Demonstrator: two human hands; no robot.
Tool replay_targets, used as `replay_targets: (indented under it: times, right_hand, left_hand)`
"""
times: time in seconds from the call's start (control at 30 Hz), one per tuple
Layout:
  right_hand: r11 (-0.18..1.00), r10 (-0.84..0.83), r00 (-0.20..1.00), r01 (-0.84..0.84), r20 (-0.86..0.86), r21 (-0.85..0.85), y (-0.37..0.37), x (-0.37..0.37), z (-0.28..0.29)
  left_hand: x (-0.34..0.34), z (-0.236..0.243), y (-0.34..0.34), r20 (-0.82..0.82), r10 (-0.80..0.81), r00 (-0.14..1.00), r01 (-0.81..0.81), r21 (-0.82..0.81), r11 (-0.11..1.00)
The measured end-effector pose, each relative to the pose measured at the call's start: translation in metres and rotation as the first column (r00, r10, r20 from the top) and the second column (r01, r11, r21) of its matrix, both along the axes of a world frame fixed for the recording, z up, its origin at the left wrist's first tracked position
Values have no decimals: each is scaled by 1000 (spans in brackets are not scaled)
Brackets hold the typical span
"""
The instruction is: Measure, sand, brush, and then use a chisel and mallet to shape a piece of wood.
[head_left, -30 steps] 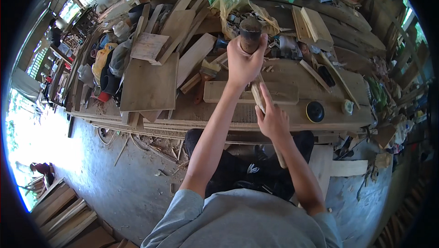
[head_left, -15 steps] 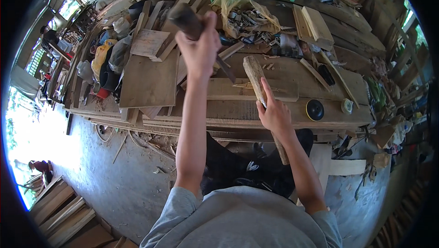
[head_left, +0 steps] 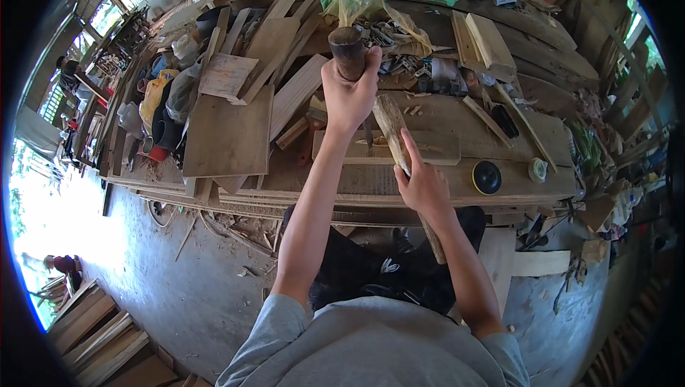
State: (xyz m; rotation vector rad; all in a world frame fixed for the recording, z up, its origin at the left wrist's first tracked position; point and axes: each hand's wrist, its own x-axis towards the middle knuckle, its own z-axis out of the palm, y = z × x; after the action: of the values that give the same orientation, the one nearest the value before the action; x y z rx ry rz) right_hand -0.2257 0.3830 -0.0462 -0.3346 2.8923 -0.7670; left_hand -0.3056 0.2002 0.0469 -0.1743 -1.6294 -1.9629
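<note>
My left hand [head_left: 345, 100] is wrapped round the handle of a chisel [head_left: 349, 53], held nearly upright. Its narrow blade points down to a light wooden board [head_left: 437, 146] lying along the near side of the bench; whether the tip touches is hard to tell. A splintered cut shows on the board's top face. Closed round a long rough wooden stick [head_left: 390, 123] is my right hand [head_left: 427, 186], its index finger stretched along the wood. The stick slants over the board, its thick end beside the chisel blade and its thin end toward my lap.
A black round disc [head_left: 487, 177] and a tape roll [head_left: 539, 169] sit right of the board. Beyond it lies a plastic bag [head_left: 410, 23] with metal hardware. A square plywood panel [head_left: 227, 134] and loose planks cover the left side. Wood is stacked on the floor.
My left hand has swung right and the chisel has gone from a slant to nearly upright over the board. My right hand and the stick have barely shifted.
</note>
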Motion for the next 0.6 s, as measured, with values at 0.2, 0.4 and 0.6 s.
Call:
replay_targets:
  times: [0.2, 0.4, 0.6]
  right_hand:
    - [1000, 18, 997, -19, -73, -15, 3, 0, -12]
    - [999, 43, 998, -44, -39, -22, 1, 0, -8]
    - [946, 148, 987, -161, -65, -280, 26, -28, 2]
  left_hand:
    - [0, -1, 7, -58, 24, 998, -30, -111, 993]
    - [-6, -3, 11, -67, 54, 996, -66, -187, 980]
    - [-11, -2, 15, -54, 85, 995, -93, -174, 980]
